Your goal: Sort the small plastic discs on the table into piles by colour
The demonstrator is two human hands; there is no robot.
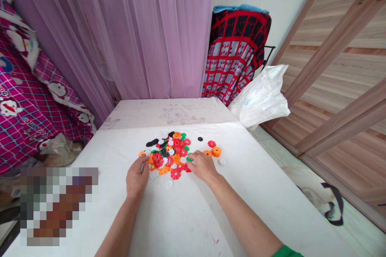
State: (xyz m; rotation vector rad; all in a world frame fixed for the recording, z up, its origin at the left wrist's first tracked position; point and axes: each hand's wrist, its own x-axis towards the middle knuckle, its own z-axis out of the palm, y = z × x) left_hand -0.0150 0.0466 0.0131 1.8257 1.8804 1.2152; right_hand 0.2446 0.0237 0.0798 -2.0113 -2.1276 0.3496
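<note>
A heap of notched plastic snowflake discs (175, 174) in red, orange, white, black and green lies on the white-covered table (181, 217). My left hand (137, 176) is at the heap's left edge, thumb and fingers drawn together; a pale grey edge shows between them, too small to name. At the heap's right side is my right hand (203, 165), its fingertips closed on the edge of a green snowflake disc (189, 157). Right of the heap lie a small pile of orange discs (216, 151), a red disc (211, 143), a black disc (200, 139) and white discs (222, 162).
A purple curtain (150, 32) hangs behind the table. At the right back are a chair covered in red-and-black checked cloth (229, 52) and a white plastic bag (262, 96). Wooden wardrobe doors (331, 64) stand at the right. Pink patterned cloth (33, 100) hangs at the left.
</note>
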